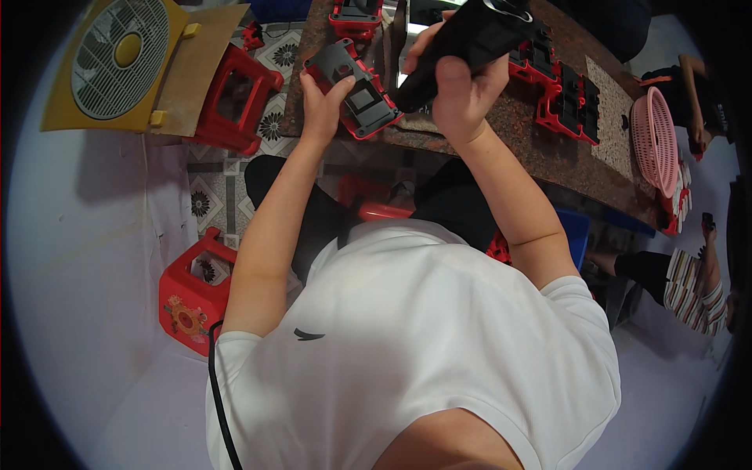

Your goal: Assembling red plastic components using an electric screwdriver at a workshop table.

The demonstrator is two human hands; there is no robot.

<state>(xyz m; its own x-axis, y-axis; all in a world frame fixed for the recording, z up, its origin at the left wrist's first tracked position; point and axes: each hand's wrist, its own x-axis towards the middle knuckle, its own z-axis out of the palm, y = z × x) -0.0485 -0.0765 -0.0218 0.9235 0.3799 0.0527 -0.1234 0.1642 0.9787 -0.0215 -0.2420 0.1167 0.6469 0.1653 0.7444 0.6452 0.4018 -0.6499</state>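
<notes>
My left hand point(323, 106) grips a red-and-black plastic housing point(362, 98) by its near left side, thumb on the black top face and fingers along the red edge. The housing is tilted at the table's near edge. In my right hand point(462, 98) is a black electric screwdriver point(478, 35), a thick cylinder with a metal loop at its upper end. Fingers and thumb wrap round its body. Its narrow end points down toward the housing's right corner; I cannot tell whether they touch.
Similar housings point(568, 106) lie on the speckled stone table point(501, 117), with another point(356, 16) at the far left. A pink basket point(655, 141) stands at the right end. Left are a yellow fan point(125, 63) and red stools point(192, 298). Other people are at the right.
</notes>
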